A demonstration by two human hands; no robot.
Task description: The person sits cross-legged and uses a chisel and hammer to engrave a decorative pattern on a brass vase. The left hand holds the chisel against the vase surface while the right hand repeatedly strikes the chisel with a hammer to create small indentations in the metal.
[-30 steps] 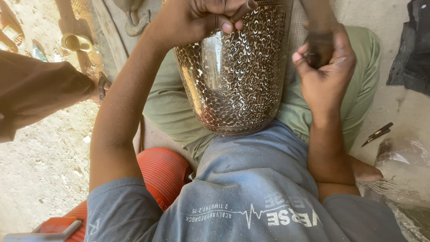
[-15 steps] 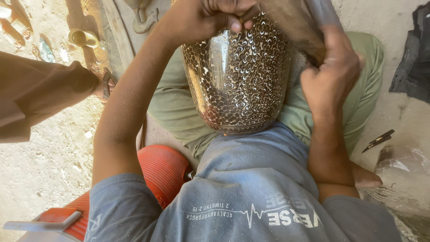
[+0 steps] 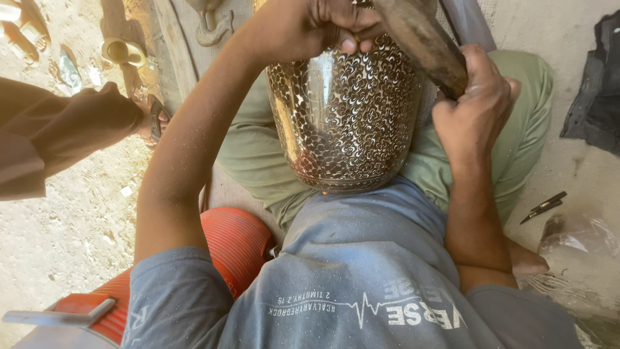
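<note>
Brass-coloured patterned vessel (image 3: 345,110) propped on the lap, between both arms.
Left hand (image 3: 316,26) pinching a small tool against its far shoulder; right hand (image 3: 475,103) clenched round a dark mallet (image 3: 420,39), now swung in closer than a second ago, striking underway.

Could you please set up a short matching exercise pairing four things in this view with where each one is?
Things:
1. patterned metal vase
2. wooden mallet
3. red ribbed container
4. dark pointed tool

Places:
A. on the ground at far right
B. in the right hand
C. resting on the lap
D. under the left arm

Pairs: 1-C, 2-B, 3-D, 4-A
</note>
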